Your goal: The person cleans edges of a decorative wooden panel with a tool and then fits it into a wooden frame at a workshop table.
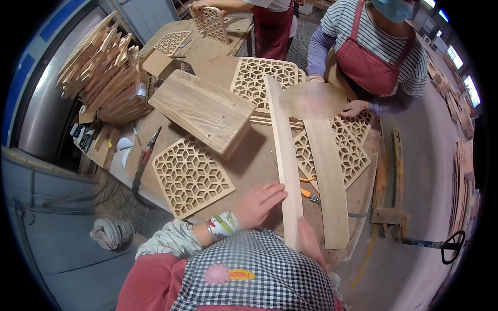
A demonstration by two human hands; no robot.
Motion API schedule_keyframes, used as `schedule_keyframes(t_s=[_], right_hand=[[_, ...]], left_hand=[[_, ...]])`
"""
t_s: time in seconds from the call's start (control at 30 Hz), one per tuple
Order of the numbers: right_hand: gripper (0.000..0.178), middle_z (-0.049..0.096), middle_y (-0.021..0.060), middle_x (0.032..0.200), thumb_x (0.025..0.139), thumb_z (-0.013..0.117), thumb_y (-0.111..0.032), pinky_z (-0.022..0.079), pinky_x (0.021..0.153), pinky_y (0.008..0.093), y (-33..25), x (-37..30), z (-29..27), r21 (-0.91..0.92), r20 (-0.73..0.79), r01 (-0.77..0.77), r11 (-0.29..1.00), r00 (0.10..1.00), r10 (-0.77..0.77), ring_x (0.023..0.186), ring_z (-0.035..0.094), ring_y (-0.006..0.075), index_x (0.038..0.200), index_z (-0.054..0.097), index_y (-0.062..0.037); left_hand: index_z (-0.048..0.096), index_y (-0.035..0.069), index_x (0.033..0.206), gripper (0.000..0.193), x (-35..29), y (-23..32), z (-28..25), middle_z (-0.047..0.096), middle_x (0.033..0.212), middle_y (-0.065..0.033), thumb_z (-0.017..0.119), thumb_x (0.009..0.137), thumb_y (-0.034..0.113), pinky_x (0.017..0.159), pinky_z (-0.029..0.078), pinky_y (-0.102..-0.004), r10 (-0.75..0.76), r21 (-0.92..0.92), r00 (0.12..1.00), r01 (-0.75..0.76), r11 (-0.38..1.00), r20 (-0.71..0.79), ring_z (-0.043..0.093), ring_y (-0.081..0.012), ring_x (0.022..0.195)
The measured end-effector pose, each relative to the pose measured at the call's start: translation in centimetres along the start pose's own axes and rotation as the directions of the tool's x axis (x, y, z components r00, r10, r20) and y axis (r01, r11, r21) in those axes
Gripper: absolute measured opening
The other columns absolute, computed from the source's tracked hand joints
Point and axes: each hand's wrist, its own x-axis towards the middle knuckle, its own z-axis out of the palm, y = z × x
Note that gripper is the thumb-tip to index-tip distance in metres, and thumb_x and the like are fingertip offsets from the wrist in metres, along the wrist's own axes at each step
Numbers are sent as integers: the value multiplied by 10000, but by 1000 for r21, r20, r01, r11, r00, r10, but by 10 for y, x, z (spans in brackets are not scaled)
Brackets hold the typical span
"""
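A long pale wooden board [287, 160] stands tilted up on its edge in front of me, running away across the table. My left hand [258, 205] rests its outstretched fingers against the board's left side. At the near end, my right hand [309, 239] grips the board from the right, its thumb on the face and most of its fingers hidden. A second flat plank [330, 186] lies just to the right, partly over a lattice panel [358, 160]. An orange-handled tool [310, 196] shows between the two boards. Left of my left hand lies another lattice panel [193, 176].
A thick wooden block [199, 106] sits mid-table, with red-handled pliers [150, 147] to its left. More lattice panels [264, 78] are stacked farther back. A wood pile [106, 75] rises at left. A co-worker in a red apron [371, 65] stands across the table; another works behind.
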Motion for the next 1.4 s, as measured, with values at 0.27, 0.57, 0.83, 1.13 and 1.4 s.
schedule_keyframes(t_s=[0.27,0.57,0.83,1.13,1.4], right_hand=[[583,638,42,1002,1097,353,-493,477,770,283,17,3,0,67,-43,12,998,999,-9,862,569,122,1232,603,16],[557,423,-24,699,1085,339,-573,354,529,216,38,1,-22,418,283,-171,892,958,51,570,396,74,969,547,-70],[380,442,35,765,1089,430,-339,348,528,198,37,-7,-33,742,564,-376,554,797,-214,615,402,104,1105,489,37],[345,396,23,798,1089,369,-298,364,561,210,55,2,-37,768,622,-524,369,747,-234,652,397,112,1066,447,37],[261,412,40,820,1056,445,-216,384,560,211,63,-3,-36,788,616,-580,208,753,-232,669,411,113,1079,446,45]], left_hand=[[488,57,1455,710,21,1,5,471,1523,-171,630,767,-48,1089,418,-461,-82,56,996,81,995,32,486,-350,1376],[401,76,1531,775,40,12,15,396,1589,-159,690,813,25,1143,378,-461,-7,15,988,5,1000,152,407,-339,1453],[459,38,1479,635,62,25,32,451,1550,-155,645,872,68,1121,388,-473,159,-6,968,-161,987,194,446,-331,1421],[482,32,1452,609,67,19,41,469,1532,-161,601,855,36,1132,385,-481,163,39,953,-178,983,255,450,-321,1424],[411,60,1510,702,66,1,44,411,1576,-146,550,829,-42,1212,322,-484,50,54,963,-67,996,266,390,-314,1468]])
